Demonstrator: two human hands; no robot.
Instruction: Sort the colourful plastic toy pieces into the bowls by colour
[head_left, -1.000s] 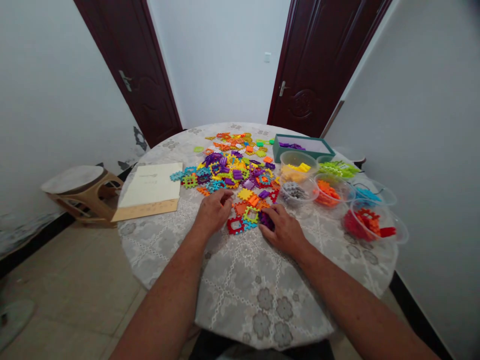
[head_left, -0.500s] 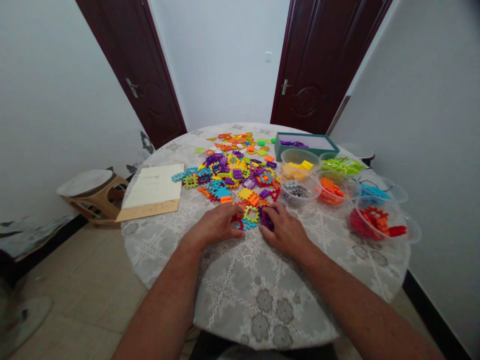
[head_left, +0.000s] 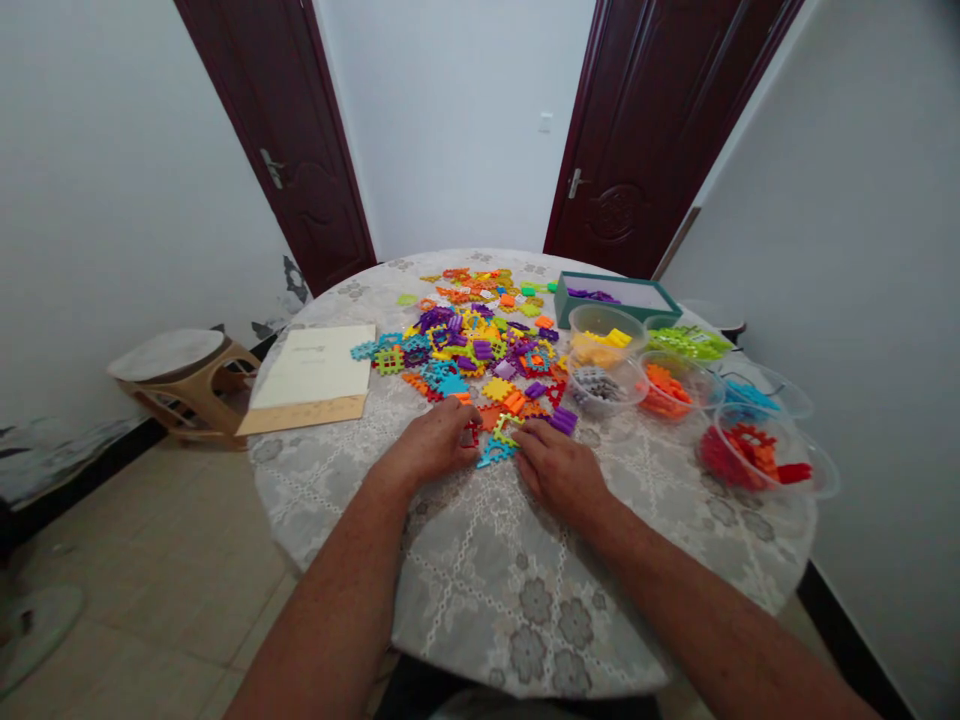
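Note:
Both hands work at the near edge of a heap of plastic interlocking building pieces [head_left: 480, 340]. My left hand [head_left: 429, 440] has its fingers curled around a red building piece [head_left: 471, 434], which is partly hidden. My right hand [head_left: 561, 466] pinches the right side of a yellow-green square building piece [head_left: 507, 420] with an open middle. A blue triangular piece [head_left: 495, 454] lies flat between the hands, just in front of the yellow-green one. Behind my right hand's knuckles rests a purple ridged piece [head_left: 562, 420].
On the right stand clear tubs of sorted pieces: yellow [head_left: 600, 350], grey [head_left: 597, 388], orange [head_left: 666, 390], blue [head_left: 750, 392] and red [head_left: 754, 450]. A green box [head_left: 619, 300] with purple pieces sits behind. An open booklet [head_left: 311, 370] lies left, near a stool [head_left: 180, 375].
My right hand has left the purple piece, which now shows behind it, and has moved onto the yellow-green square. My left hand stays at the red piece. The view has shifted slightly.

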